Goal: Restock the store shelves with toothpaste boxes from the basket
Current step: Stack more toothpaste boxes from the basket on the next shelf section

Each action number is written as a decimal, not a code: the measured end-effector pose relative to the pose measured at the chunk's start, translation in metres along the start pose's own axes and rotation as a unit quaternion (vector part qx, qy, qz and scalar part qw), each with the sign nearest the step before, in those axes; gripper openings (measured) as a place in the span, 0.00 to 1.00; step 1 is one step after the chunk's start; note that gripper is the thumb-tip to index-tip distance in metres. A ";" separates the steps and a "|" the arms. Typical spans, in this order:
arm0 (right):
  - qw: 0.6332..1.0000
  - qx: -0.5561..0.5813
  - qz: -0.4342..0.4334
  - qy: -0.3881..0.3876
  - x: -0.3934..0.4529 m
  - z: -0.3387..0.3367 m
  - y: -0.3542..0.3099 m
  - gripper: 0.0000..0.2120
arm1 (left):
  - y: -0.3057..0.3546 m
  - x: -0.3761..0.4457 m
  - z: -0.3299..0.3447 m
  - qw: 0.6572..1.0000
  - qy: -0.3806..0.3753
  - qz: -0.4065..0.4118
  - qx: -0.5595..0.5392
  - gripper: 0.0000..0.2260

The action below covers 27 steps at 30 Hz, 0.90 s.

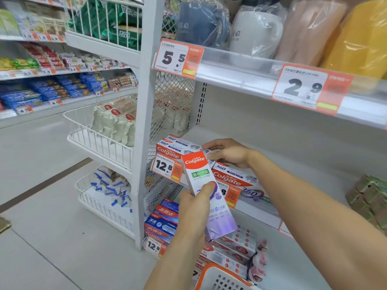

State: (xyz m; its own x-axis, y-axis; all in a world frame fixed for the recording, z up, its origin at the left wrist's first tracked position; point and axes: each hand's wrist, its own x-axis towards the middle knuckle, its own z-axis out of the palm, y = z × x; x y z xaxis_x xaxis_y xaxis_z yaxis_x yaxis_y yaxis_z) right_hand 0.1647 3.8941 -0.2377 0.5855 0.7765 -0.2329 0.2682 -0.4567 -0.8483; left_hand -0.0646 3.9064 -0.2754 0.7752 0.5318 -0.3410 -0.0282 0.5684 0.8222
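Note:
My left hand grips a white-and-purple Colgate toothpaste box with a red top, held upright and tilted in front of the middle shelf. My right hand reaches onto that shelf and holds the end of a Colgate 360 box lying at the shelf's left front corner. Another Colgate 360 box lies just right of it along the front edge. The orange-rimmed white basket shows at the bottom edge; its contents are hidden.
The shelf below carries stacked blue and red toothpaste boxes and red-dotted white boxes. Wrapped mugs stand on the shelf above. Green packs sit at the right. A white wire-basket rack stands on the left beside the aisle floor.

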 end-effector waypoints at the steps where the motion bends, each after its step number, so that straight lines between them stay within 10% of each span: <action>1: 1.000 -0.024 -0.007 0.008 -0.003 0.001 -0.001 0.19 | 0.001 0.000 0.000 1.000 0.002 0.003 -0.005 0.12; 6: 0.972 -0.055 -0.162 0.160 -0.050 0.002 -0.021 0.10 | 0.002 -0.001 -0.001 0.999 0.016 0.032 -0.022 0.14; 12: 0.994 -0.015 -0.103 -0.027 -0.138 0.005 -0.017 0.16 | 0.005 -0.005 0.004 0.995 -0.025 0.087 -0.044 0.18; 18: 0.998 0.020 -0.066 0.007 -0.174 0.004 -0.010 0.23 | -0.003 -0.010 0.016 0.986 -0.070 0.152 0.020 0.18; 23: 0.938 -0.247 -0.134 0.205 -0.190 0.010 -0.002 0.19 | -0.011 -0.017 0.031 0.984 -0.050 0.165 0.047 0.19; 27: 0.902 -0.315 -0.243 0.168 -0.204 0.024 0.018 0.23 | -0.015 -0.017 0.036 0.990 -0.035 0.139 0.006 0.28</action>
State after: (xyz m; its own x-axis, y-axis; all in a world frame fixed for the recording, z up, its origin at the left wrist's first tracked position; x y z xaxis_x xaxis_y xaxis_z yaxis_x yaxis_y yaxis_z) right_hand 0.0316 3.7380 -0.2170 0.4531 0.8238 0.3407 0.8747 -0.3371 -0.3482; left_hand -0.0549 3.8664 -0.2653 0.7799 0.6220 -0.0693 -0.2396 0.3990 0.8851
